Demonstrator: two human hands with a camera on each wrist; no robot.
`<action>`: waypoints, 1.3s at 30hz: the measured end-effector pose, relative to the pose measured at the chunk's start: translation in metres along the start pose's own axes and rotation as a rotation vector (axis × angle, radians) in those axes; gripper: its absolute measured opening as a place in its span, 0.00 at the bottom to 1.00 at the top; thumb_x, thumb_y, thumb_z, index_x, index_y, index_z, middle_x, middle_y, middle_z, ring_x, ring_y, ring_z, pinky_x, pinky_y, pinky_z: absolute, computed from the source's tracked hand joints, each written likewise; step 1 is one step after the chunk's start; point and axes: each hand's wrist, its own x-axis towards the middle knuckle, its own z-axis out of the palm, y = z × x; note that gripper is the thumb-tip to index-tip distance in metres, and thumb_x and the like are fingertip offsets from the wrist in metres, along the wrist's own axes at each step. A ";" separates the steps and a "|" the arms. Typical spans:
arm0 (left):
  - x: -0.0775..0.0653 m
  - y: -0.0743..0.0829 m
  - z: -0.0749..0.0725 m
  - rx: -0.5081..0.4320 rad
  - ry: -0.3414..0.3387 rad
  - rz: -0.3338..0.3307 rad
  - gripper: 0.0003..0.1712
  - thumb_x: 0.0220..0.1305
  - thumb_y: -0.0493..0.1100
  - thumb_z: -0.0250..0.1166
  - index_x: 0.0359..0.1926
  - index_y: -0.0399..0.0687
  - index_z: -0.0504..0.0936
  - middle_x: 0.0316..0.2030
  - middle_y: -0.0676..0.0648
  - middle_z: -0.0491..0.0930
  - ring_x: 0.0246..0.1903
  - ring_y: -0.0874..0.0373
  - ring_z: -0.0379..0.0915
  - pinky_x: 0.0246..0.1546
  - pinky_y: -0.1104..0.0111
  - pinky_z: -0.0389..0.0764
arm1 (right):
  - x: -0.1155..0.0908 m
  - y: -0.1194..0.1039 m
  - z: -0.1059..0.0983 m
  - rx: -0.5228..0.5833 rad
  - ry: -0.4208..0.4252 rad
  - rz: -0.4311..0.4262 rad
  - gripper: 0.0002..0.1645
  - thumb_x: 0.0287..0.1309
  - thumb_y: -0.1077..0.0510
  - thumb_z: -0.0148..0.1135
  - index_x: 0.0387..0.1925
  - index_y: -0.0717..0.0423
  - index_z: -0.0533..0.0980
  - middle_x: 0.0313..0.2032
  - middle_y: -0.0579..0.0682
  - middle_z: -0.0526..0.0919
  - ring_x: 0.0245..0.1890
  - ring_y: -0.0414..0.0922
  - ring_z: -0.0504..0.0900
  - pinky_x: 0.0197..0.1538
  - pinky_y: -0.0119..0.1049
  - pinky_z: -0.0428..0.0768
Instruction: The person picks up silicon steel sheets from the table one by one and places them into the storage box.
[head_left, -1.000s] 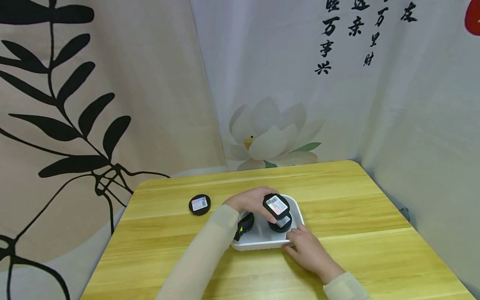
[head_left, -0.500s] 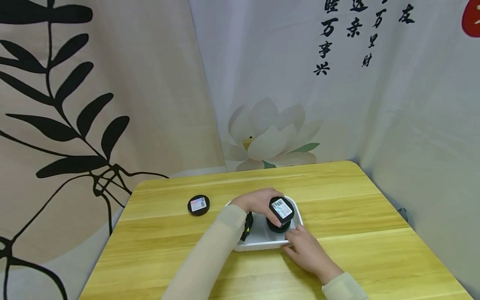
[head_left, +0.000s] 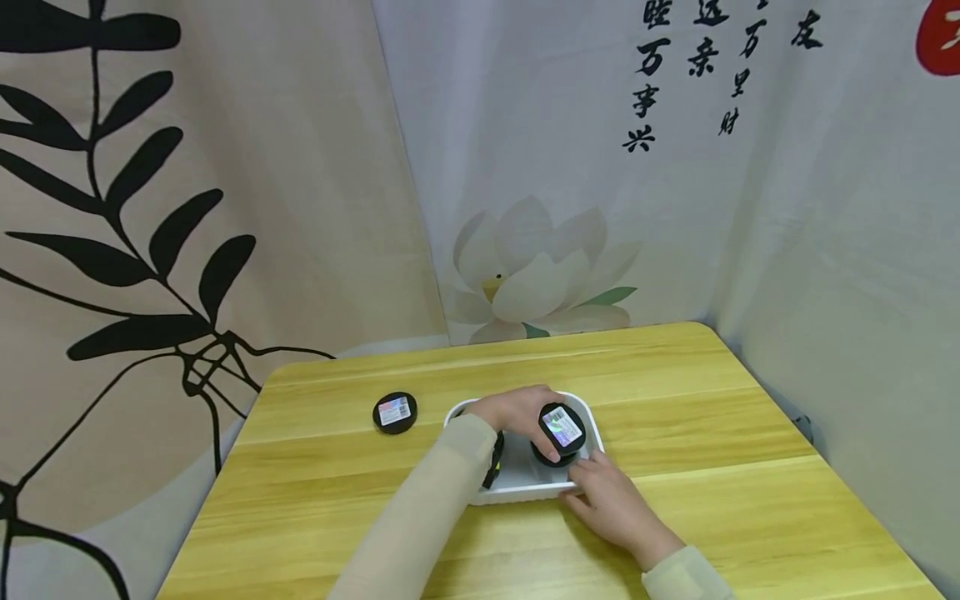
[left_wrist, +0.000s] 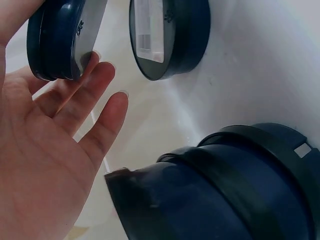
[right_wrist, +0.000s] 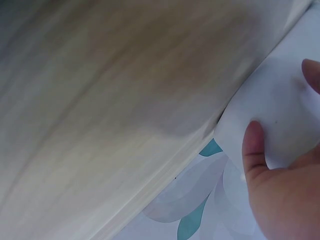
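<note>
My left hand pinches a flat round black container with a white barcode label, its thumb along the near edge. Directly beneath it, inside a white tray, a second round black container shows mostly in the left wrist view. More dark round pieces lie at the tray's left side, partly hidden by the left wrist in the head view. My right hand grips the tray's near right rim, the thumb against the outer wall.
Another labelled black round container lies on the wooden table, left of the tray. Behind the table hangs a printed curtain with leaves, a lotus and characters.
My left hand has moved right and then down with its container, which now overlaps the one below it more. The right hand stays at the tray's rim.
</note>
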 end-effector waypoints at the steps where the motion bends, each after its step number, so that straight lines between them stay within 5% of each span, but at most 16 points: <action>1: 0.001 -0.001 0.001 0.002 -0.003 -0.002 0.56 0.40 0.56 0.85 0.72 0.54 0.69 0.59 0.52 0.75 0.52 0.64 0.70 0.62 0.68 0.71 | 0.000 0.000 0.000 -0.001 0.001 0.000 0.15 0.53 0.51 0.75 0.25 0.43 0.73 0.28 0.35 0.74 0.36 0.37 0.67 0.39 0.35 0.72; 11: 0.004 -0.004 0.005 -0.005 -0.008 0.007 0.52 0.40 0.54 0.85 0.68 0.55 0.72 0.51 0.54 0.75 0.48 0.64 0.71 0.58 0.69 0.72 | -0.001 0.000 -0.001 0.010 -0.009 0.002 0.14 0.54 0.52 0.74 0.26 0.43 0.73 0.29 0.35 0.76 0.37 0.37 0.67 0.40 0.35 0.72; 39: 0.012 -0.010 0.013 -0.010 -0.018 -0.033 0.51 0.40 0.51 0.86 0.67 0.66 0.71 0.56 0.57 0.76 0.52 0.64 0.72 0.60 0.67 0.71 | 0.000 -0.003 -0.002 0.009 -0.027 0.024 0.13 0.54 0.51 0.73 0.26 0.43 0.74 0.30 0.36 0.77 0.39 0.37 0.68 0.41 0.36 0.74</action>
